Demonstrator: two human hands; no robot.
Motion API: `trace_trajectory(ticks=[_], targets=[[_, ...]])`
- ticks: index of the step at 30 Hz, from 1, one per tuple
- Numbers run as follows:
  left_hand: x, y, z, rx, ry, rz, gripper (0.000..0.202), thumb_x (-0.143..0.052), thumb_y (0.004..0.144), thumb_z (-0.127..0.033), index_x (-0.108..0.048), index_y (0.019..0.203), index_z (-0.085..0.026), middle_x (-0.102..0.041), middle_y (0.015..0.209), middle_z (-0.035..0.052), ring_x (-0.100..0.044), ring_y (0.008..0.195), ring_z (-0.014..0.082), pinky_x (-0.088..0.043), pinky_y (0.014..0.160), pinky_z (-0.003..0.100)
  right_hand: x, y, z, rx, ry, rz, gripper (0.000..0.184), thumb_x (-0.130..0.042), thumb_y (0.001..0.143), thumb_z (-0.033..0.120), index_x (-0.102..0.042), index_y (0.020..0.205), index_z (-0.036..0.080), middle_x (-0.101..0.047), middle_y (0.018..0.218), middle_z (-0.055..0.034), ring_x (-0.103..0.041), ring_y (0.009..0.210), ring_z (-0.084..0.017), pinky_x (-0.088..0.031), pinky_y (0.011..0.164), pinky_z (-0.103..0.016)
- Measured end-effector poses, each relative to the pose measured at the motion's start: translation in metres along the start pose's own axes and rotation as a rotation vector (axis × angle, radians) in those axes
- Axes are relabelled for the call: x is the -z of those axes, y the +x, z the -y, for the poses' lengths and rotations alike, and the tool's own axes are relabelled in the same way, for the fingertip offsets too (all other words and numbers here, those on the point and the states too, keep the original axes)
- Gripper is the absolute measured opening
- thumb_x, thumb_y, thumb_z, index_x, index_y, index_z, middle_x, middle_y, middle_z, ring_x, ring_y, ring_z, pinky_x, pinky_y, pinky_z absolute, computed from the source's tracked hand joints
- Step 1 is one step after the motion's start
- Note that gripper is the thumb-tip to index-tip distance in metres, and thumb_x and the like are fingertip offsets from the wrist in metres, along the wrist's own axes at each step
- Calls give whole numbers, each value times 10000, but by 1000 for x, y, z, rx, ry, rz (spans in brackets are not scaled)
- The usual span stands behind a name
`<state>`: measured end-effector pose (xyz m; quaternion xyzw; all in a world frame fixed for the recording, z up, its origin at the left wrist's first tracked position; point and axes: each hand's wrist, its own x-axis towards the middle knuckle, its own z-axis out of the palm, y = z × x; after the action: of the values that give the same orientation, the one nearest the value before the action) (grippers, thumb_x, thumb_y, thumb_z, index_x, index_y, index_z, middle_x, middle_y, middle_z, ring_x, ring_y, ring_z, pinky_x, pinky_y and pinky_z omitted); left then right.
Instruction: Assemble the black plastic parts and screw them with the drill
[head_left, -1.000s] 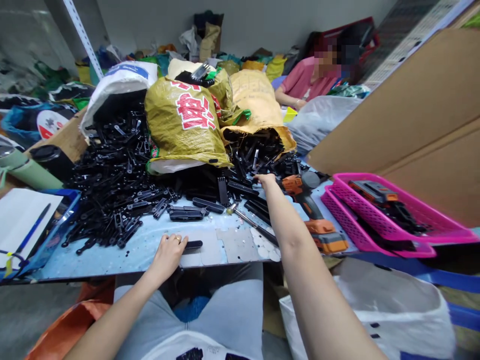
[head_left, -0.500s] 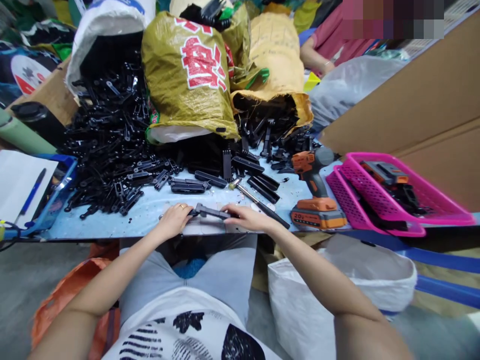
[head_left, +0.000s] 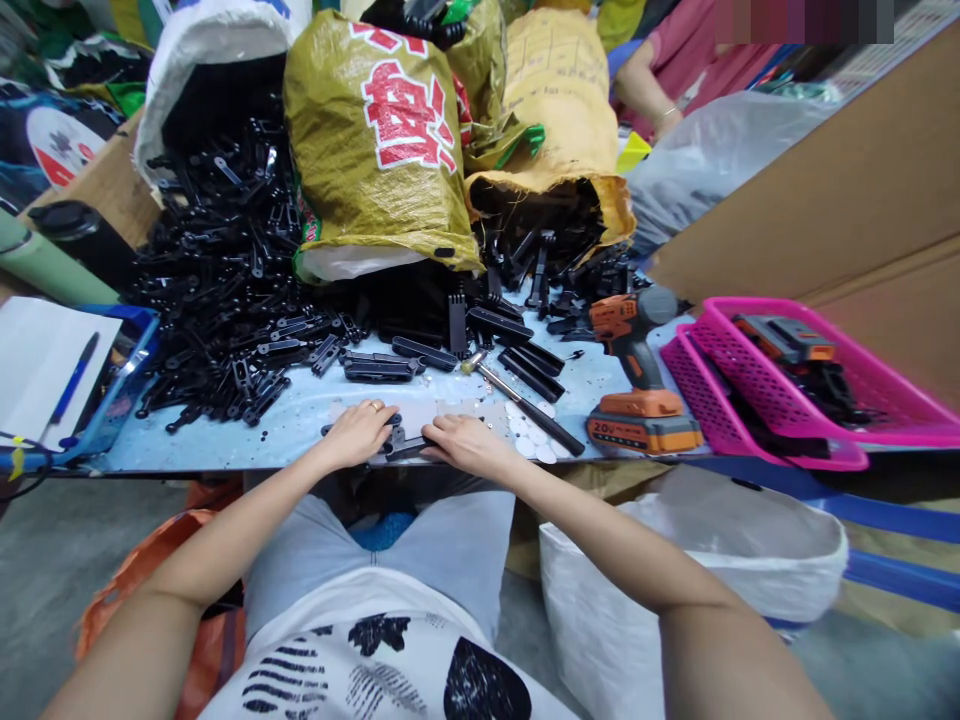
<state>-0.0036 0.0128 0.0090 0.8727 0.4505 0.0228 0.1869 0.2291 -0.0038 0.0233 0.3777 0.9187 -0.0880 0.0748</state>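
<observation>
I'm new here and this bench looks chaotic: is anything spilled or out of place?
The yellow sack and the white sack lie on their sides, and a heap of black pieces spills across the table. The left hand and right hand grip one black part at the near edge.

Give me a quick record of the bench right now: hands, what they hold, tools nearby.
left hand: on one end of a black part at the table near edge
right hand: on the other end of the same part
tools: hammer and drill to the right, untouched
stock: pile of black parts behind, by a yellow sack
far right: pink baskets
</observation>
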Motion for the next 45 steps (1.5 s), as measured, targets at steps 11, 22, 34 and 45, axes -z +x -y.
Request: trace_trajectory(ticks=[11, 22, 34, 45], targets=[[7, -10, -4, -60, -92, -125, 722, -643, 612, -707, -489, 1073, -174, -598, 1030, 104, -554, 962, 281, -398, 870, 401, 14, -1, 22, -85, -31, -60, 324, -337, 963, 448, -546, 1010, 206, -608, 926, -77, -537, 817, -184, -288, 640, -277], [0, -14, 3, -88, -69, -184, 560, -573, 743, -625, -466, 1074, -187, -581, 1021, 96, -585, 910, 255, -452, 761, 354, 24, -2, 31, -90, -51, -132, 332, -290, 981, 375, -567, 1015, 197, -613, 904, -100, -506, 843, -203, -285, 670, -301], [-1, 1, -4, -138, -9, -128, 513, -522, 789, -626, -517, 1026, -170, -595, 996, 105, -559, 973, 266, -453, 817, 376, 2, 4, -9, 5, 1, -182, 345, -397, 942, 458, -595, 965, 177, -606, 930, -79, -518, 863, -197, -299, 708, -294], [55, 159, 78, 231, 266, -149, 258, -429, 802, -46, -640, 946, -79, -592, 1065, 197, -495, 1057, 314, -380, 822, 398, -31, -10, -20, -122, 200, -247, 380, -451, 904, 501, -600, 1061, 189, -609, 1011, -93, -508, 953, -215, -370, 834, -338]])
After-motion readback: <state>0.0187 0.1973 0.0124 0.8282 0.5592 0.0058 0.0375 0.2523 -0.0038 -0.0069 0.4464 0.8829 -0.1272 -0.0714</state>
